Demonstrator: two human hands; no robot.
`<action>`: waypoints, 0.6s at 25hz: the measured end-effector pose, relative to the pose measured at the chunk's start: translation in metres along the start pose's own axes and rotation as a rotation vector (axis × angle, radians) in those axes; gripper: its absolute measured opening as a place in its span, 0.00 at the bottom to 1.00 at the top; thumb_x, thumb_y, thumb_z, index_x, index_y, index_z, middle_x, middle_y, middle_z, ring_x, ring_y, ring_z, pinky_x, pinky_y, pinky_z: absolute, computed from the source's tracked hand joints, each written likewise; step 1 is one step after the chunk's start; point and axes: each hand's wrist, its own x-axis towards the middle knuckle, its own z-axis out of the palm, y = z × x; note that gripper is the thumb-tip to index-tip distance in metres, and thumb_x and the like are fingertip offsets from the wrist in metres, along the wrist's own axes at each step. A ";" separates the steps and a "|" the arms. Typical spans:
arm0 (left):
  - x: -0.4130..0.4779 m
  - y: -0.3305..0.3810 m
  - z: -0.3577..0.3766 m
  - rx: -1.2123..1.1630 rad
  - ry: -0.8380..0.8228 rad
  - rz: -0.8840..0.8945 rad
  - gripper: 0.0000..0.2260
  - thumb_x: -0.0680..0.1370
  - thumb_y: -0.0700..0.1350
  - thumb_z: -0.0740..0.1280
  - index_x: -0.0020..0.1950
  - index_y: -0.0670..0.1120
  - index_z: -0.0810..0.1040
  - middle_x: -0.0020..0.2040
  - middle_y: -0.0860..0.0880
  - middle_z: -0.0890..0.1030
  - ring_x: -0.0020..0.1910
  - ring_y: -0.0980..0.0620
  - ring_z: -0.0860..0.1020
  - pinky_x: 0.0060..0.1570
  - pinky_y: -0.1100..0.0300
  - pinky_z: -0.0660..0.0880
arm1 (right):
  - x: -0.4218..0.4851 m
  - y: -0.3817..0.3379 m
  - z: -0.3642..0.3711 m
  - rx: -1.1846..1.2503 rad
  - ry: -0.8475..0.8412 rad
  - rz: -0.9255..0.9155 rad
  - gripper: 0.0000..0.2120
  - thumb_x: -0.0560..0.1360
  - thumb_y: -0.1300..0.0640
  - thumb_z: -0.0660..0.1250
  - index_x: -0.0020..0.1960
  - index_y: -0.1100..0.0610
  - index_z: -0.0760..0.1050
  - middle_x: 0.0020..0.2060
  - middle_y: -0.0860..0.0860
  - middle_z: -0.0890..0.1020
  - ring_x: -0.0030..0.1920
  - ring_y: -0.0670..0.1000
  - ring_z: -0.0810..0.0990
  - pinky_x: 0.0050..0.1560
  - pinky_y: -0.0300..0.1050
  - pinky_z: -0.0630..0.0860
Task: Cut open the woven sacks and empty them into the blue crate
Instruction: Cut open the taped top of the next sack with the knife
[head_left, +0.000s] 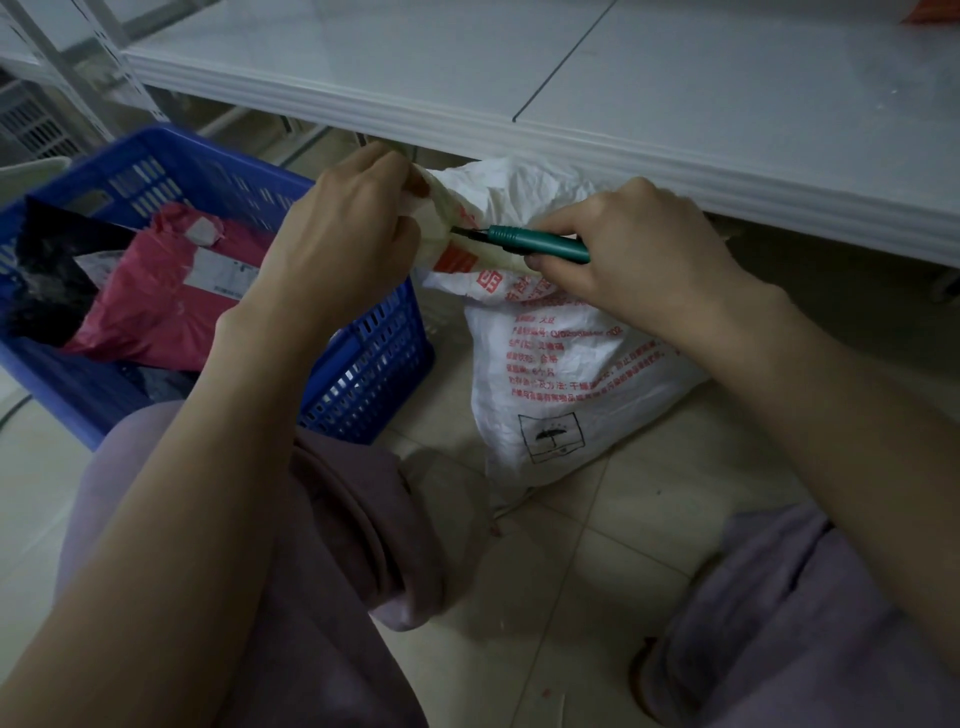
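Observation:
A white woven sack (561, 374) with red print stands on the tiled floor under a shelf edge. My left hand (343, 234) grips the bunched top of the sack at its left. My right hand (623, 249) holds a green-handled cutter (535, 243), its dark blade tip touching the sack's neck just right of my left hand. The blue crate (363, 358) sits on the floor to the left of the sack, touching it, and holds a pink parcel (171, 291) and a black parcel (47, 270).
A white shelf board (571, 104) overhangs the sack closely from behind. White shelf uprights (67, 67) stand at the far left. My knees in purple trousers (353, 545) flank the tiled floor (571, 571) in front of the sack.

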 end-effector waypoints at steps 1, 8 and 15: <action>0.000 0.001 0.001 -0.002 0.002 0.030 0.13 0.74 0.35 0.56 0.55 0.36 0.75 0.56 0.40 0.75 0.51 0.40 0.76 0.44 0.43 0.77 | 0.002 -0.002 0.002 -0.008 -0.011 -0.002 0.14 0.78 0.45 0.62 0.60 0.48 0.78 0.46 0.56 0.81 0.45 0.58 0.79 0.43 0.49 0.73; 0.005 -0.008 0.000 -0.005 0.055 0.060 0.15 0.74 0.29 0.54 0.56 0.35 0.76 0.56 0.37 0.77 0.52 0.40 0.76 0.49 0.57 0.74 | 0.001 -0.005 0.008 -0.132 -0.054 0.003 0.14 0.79 0.47 0.62 0.60 0.51 0.78 0.48 0.56 0.80 0.47 0.59 0.79 0.40 0.47 0.67; 0.004 -0.016 -0.005 0.006 0.020 -0.017 0.17 0.72 0.30 0.59 0.60 0.36 0.74 0.59 0.39 0.74 0.53 0.41 0.74 0.47 0.59 0.70 | -0.008 0.027 -0.011 0.097 -0.065 0.143 0.13 0.75 0.44 0.66 0.55 0.49 0.81 0.31 0.44 0.74 0.31 0.47 0.71 0.32 0.41 0.66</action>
